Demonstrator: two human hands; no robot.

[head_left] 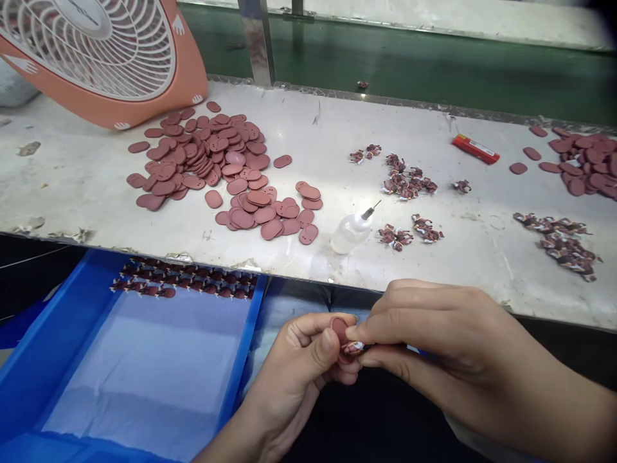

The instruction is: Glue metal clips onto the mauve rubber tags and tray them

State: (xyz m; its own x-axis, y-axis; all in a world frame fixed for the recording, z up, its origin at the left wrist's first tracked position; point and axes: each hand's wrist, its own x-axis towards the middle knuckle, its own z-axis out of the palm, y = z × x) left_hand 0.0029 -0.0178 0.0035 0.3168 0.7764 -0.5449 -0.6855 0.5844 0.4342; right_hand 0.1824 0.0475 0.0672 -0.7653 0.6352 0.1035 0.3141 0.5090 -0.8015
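In front of the bench edge, my left hand pinches a reddish-brown oval base between thumb and fingers. My right hand is closed on a small painted figurine, dark brown with white parts, held against the base; its finer shape is hidden by the fingers. A translucent squeeze bottle with a needle tip stands tilted on the bench beyond my hands. Loose oval bases lie heaped to the left, and small clusters of figurines lie right of the bottle.
An orange fan stands at the back left. Below the bench, a blue tray lined with pale sheet holds rows of figurines on bases. A red box, more bases and figurines lie right. A green belt runs behind.
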